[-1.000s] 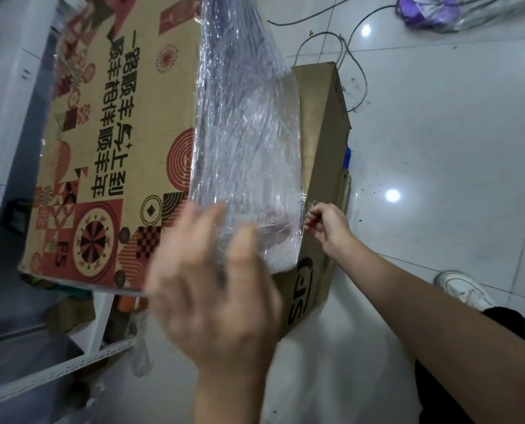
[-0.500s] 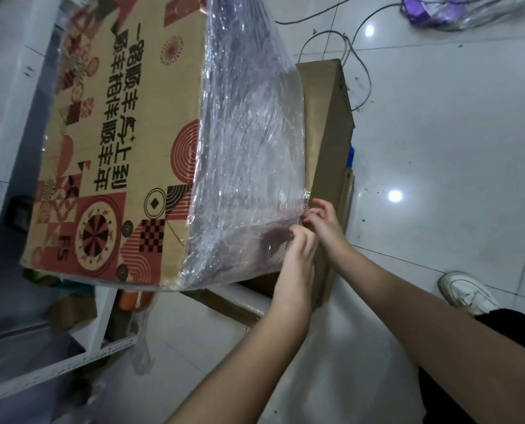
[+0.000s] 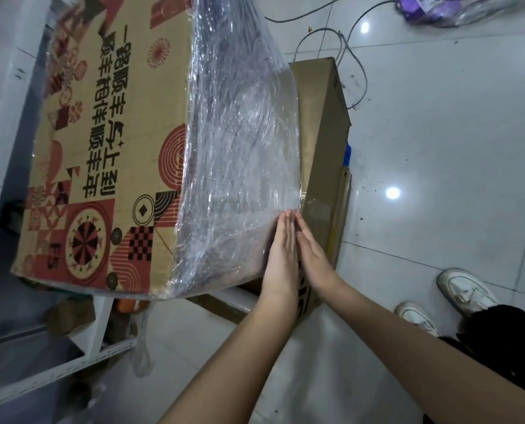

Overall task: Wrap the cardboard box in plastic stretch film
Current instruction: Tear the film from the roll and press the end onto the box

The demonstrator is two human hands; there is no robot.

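The printed box [image 3: 108,154] is seen resting partly on a white shelf [image 3: 56,371] at the left and overhanging the tiled floor [image 3: 438,148]. Its near right face is covered in film [image 3: 240,154], drawn in wrinkled, glossy layers up to the right vertical edge. A second, plain box [image 3: 322,142] stands just behind that edge, touching or nearly touching it.

Both hands are held flat with straight fingers, side by side at the lower right corner of the wrapped face. The left hand [image 3: 281,261] is pressed on the film; the right hand [image 3: 311,258] is laid just beside it, apparently across the film's edge and onto the plain box, though that boundary is not clearly shown. Nothing is grasped by either. No film roll is seen.

The film is judged soft, thin and clingy: it should stick to itself when smoothed, but may tear or bunch if dragged with fingertips, so flat palm pressure along the edge is favoured. The box is judged stiff and probably not heavy, given how far it overhangs; it is best held by its corners and bottom edges, since wrapped faces will be slippery. The printed face is not yet covered, so more wrapping appears to be needed.
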